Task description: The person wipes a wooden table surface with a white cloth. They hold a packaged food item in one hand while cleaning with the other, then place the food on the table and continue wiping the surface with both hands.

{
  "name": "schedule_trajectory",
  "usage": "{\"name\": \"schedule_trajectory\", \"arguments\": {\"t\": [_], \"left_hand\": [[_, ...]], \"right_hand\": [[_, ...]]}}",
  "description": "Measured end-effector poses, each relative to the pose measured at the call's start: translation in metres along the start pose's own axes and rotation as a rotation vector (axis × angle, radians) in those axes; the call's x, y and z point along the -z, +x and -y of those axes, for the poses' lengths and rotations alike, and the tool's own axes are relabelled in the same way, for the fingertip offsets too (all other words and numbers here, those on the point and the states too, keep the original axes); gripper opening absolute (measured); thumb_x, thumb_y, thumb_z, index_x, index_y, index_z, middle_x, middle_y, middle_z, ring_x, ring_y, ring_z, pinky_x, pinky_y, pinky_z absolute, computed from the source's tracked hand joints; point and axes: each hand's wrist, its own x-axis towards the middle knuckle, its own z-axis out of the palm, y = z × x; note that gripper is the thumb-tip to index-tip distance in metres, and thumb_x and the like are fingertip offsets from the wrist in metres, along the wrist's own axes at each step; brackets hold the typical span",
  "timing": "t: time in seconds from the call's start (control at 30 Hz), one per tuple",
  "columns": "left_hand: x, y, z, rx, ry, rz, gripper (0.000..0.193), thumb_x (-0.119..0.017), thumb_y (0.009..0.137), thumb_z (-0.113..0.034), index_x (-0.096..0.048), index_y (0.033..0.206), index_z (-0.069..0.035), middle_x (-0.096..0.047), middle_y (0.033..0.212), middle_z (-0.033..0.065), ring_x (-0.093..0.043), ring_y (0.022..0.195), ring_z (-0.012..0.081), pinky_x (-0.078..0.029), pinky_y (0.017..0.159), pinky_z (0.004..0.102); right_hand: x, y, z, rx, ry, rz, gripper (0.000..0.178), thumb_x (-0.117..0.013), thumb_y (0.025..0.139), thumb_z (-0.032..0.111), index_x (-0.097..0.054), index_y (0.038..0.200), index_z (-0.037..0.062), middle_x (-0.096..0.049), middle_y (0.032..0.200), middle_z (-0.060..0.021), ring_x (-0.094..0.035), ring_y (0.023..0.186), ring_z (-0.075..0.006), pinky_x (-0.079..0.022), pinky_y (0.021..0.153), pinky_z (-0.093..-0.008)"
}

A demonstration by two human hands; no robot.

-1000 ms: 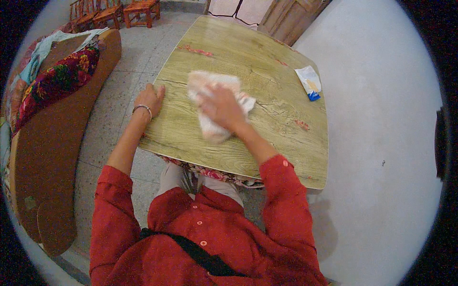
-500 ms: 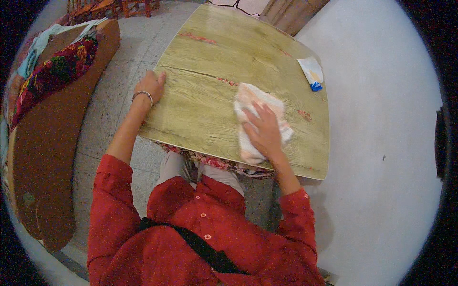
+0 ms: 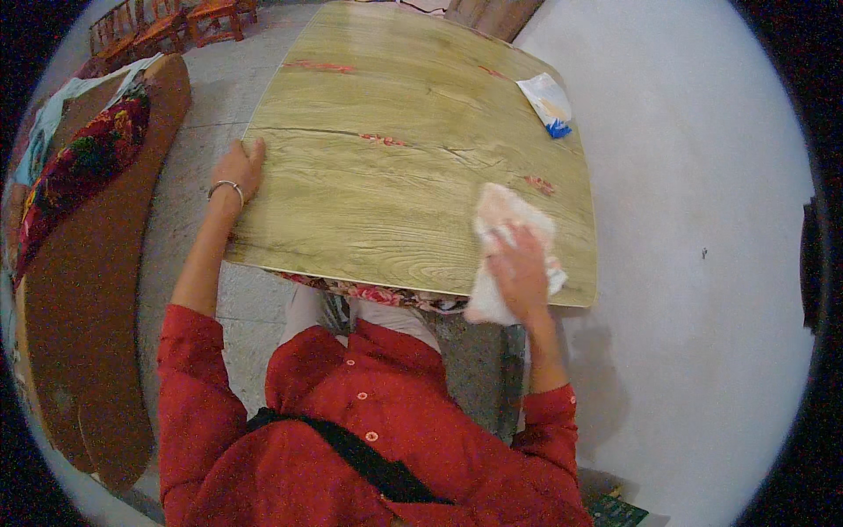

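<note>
My right hand (image 3: 520,270) presses a white and peach cloth (image 3: 511,207) onto the near right part of a table (image 3: 351,193), with its fingers bent over the fabric. The cloth is rumpled, and its lower end hangs at the table's front edge. The tabletop is yellow-green with a wood-grain pattern and small red floral marks. At the table's left edge my left hand (image 3: 237,169), with a bracelet at the wrist, grips the rim; its thumb is on top and some fingertips are hidden.
A white and blue packet (image 3: 546,103) lies at the table's far right, beside a pale wall (image 3: 685,176). To the left stands a brown couch (image 3: 105,255) with a colourful patterned fabric (image 3: 88,158) on it. Wooden chairs (image 3: 211,25) stand at the far left.
My right hand has slid the cloth to the right and nearer the front edge. My left hand stays at the left edge. The whole view has shifted a little.
</note>
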Motion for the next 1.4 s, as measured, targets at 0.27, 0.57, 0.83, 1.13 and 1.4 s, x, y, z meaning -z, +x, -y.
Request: {"name": "schedule_trajectory", "arguments": {"t": [0.27, 0.57, 0.83, 1.13, 1.4], "left_hand": [[0.007, -0.003, -0.012, -0.012, 0.031, -0.009, 0.063, -0.035, 0.087, -0.054, -0.048, 0.107, 0.005, -0.057, 0.101, 0.0291, -0.054, 0.096, 0.0435, -0.042, 0.084, 0.0474], [0.009, -0.004, 0.000, -0.048, 0.087, -0.094, 0.062, -0.035, 0.087, -0.054, -0.049, 0.107, 0.003, -0.057, 0.101, 0.0286, -0.054, 0.096, 0.0435, -0.042, 0.083, 0.0476], [0.005, 0.004, -0.006, -0.040, 0.137, -0.063, 0.060, -0.035, 0.087, -0.054, -0.050, 0.106, 0.001, -0.059, 0.099, 0.0278, -0.055, 0.094, 0.0436, -0.042, 0.082, 0.0477], [-0.012, 0.024, 0.033, -0.080, 0.067, -0.080, 0.065, -0.032, 0.087, -0.057, -0.048, 0.109, 0.003, -0.057, 0.102, 0.0283, -0.054, 0.098, 0.0439, -0.042, 0.084, 0.0469], [-0.004, 0.010, 0.010, -0.064, 0.081, -0.088, 0.065, -0.033, 0.087, -0.057, -0.051, 0.105, 0.002, -0.056, 0.106, 0.0271, -0.053, 0.100, 0.0427, -0.041, 0.085, 0.0467]], "right_hand": [[-0.022, 0.034, -0.097, -0.281, -0.141, -0.124, 0.035, -0.050, 0.084, 0.028, -0.058, 0.112, 0.0082, -0.052, 0.119, -0.0166, -0.045, 0.110, -0.0379, -0.032, 0.096, -0.0470], [0.019, -0.021, -0.015, -0.190, 0.009, -0.001, 0.035, -0.052, 0.084, 0.028, -0.058, 0.112, 0.0078, -0.046, 0.126, -0.0166, -0.039, 0.117, -0.0379, -0.029, 0.098, -0.0460], [-0.010, -0.010, -0.159, -0.526, -0.192, -0.185, 0.034, -0.051, 0.084, 0.033, -0.062, 0.104, 0.0081, -0.050, 0.122, -0.0184, -0.045, 0.110, -0.0366, -0.034, 0.093, -0.0477], [-0.006, 0.014, -0.008, -0.125, 0.001, -0.129, 0.034, -0.051, 0.084, 0.030, -0.059, 0.111, 0.0116, -0.051, 0.120, -0.0159, -0.043, 0.111, -0.0387, -0.032, 0.095, -0.0474], [-0.002, -0.034, -0.151, -0.558, -0.346, -0.250, 0.041, -0.049, 0.086, 0.034, -0.056, 0.117, 0.0084, -0.051, 0.114, -0.0268, -0.049, 0.103, -0.0411, -0.038, 0.089, -0.0478]]}}
